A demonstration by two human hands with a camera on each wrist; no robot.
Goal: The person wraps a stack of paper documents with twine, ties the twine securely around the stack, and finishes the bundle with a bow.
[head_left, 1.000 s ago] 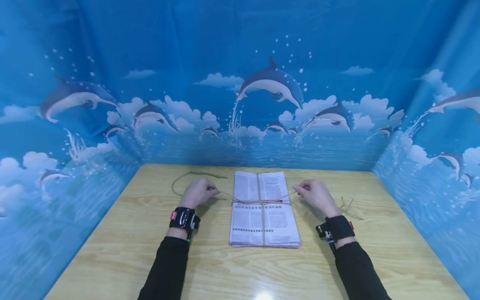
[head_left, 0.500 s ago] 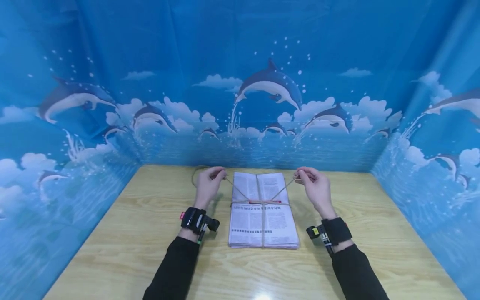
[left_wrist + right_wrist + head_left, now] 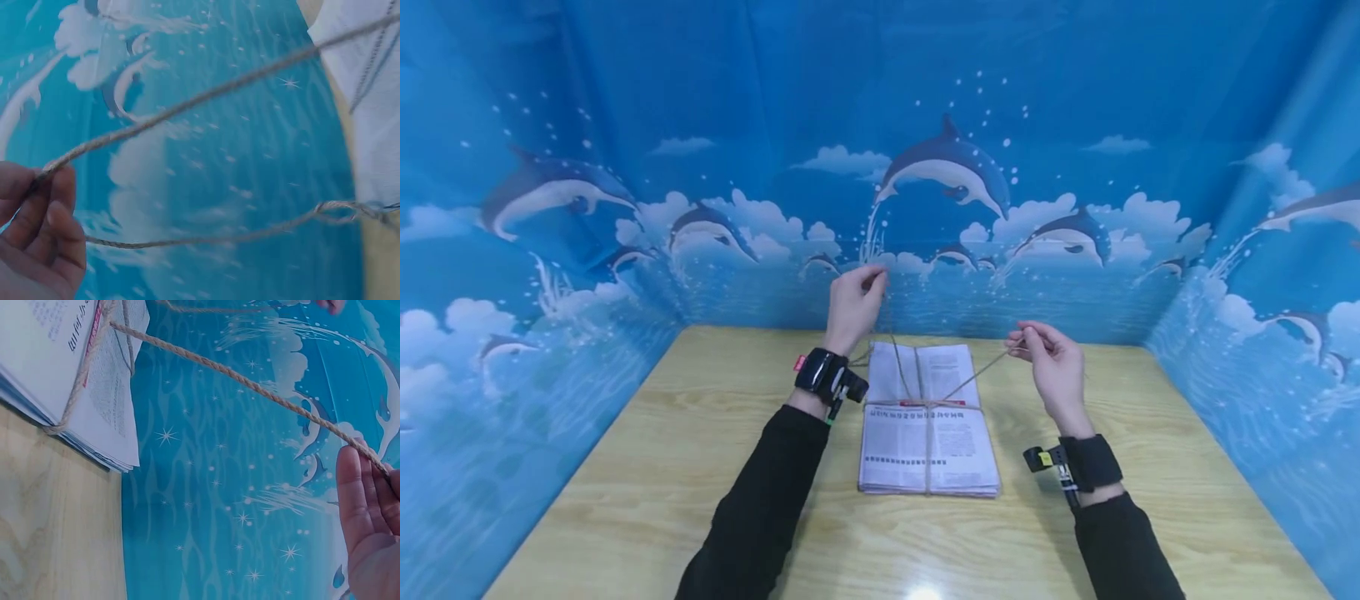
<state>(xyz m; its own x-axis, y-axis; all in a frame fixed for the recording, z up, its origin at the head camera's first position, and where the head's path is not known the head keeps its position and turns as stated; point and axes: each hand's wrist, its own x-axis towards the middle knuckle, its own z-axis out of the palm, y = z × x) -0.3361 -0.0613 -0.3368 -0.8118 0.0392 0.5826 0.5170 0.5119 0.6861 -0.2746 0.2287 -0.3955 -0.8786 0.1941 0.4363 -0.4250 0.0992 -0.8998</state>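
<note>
A stack of newspapers (image 3: 895, 467) lies on the table with brown twine (image 3: 928, 454) running across it both lengthwise and crosswise. My left hand (image 3: 855, 308) is raised above the stack's far left corner and pinches one length of the twine. In the left wrist view that twine (image 3: 206, 95) slants up to the fingers, and a second stretch with a small loop near its far part hangs from the hand. Right of the stack, my right hand (image 3: 1054, 371) pinches the other length between thumb and fingers. The right wrist view shows this twine (image 3: 250, 385) pulled straight from the crossing.
The wooden table (image 3: 647, 475) extends around the stack on all sides. A blue curtain (image 3: 760, 208) printed with dolphins and clouds stands close behind the table and along both sides. Each wrist wears a black strap with a small camera.
Both hands have risen from beside the stack, drawing the twine lengths up from its middle. The left hand has gone higher and farther inward; the right has lifted, then shifted slightly outward.
</note>
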